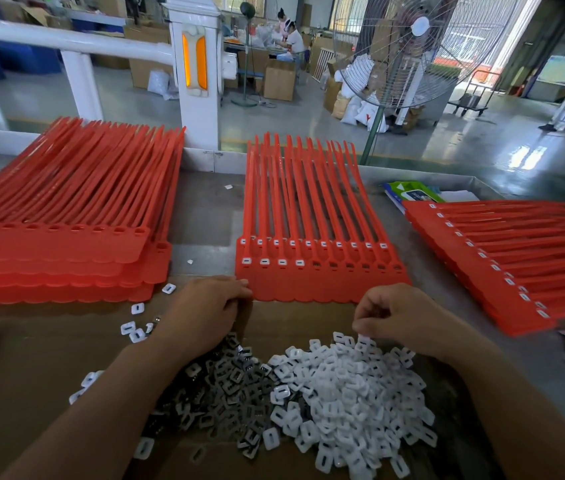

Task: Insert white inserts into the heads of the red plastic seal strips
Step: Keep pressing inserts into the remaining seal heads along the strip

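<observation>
White inserts (343,393), 6 o'clock on your counter (204,209): heaped, light, hard; take one by its edges.
Right grip (398,313), 5 o'clock: pinching one off the heap.
Left grip (204,306), 7 o'clock: at the sheet's corner; whether it clasps, you cannot tell.
Red seal strips (308,271), 12 o'clock: flexible, heads nearest you, long axis toward 12.

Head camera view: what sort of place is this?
Probably a factory assembly floor: stacks of red seal strips on the workbench, a heap of white inserts, and cardboard boxes and a large industrial fan behind.
</observation>
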Demonstrator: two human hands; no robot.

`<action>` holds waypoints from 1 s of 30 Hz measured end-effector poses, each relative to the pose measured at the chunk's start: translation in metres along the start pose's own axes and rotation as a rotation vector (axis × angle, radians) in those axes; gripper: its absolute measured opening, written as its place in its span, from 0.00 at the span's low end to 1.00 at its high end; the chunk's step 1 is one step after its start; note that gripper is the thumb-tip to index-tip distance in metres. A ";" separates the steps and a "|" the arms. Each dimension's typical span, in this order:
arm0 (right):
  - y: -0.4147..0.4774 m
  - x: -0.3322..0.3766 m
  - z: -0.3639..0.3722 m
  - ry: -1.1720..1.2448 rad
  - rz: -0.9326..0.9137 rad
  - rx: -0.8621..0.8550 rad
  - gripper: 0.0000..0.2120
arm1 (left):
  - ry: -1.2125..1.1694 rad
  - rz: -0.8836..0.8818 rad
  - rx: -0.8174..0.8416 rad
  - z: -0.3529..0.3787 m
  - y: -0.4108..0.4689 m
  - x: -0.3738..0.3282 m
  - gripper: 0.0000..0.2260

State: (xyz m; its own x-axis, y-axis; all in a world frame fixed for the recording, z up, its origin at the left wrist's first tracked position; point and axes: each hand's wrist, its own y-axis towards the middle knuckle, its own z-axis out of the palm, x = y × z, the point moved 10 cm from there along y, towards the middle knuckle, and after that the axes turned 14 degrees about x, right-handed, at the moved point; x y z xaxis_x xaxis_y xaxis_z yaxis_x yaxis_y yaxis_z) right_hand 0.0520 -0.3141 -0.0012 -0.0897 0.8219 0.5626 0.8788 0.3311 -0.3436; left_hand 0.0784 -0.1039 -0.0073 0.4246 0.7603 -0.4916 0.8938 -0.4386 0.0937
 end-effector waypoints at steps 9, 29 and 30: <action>0.001 0.002 0.006 0.022 -0.008 0.036 0.06 | 0.009 0.008 0.003 -0.001 -0.001 -0.001 0.16; 0.049 0.011 -0.035 0.131 -0.034 -0.303 0.06 | -0.017 0.006 0.003 -0.004 -0.002 -0.004 0.15; 0.054 0.010 -0.036 0.127 -0.023 -0.319 0.05 | -0.014 0.007 0.001 -0.004 -0.002 -0.004 0.15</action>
State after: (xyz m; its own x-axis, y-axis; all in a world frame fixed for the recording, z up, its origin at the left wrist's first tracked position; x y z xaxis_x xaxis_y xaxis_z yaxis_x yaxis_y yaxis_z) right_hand 0.1155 -0.3047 0.0133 -0.0698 0.7446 0.6638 0.9813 0.1711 -0.0887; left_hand 0.0755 -0.1042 -0.0018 0.4285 0.7504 -0.5033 0.8908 -0.4440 0.0965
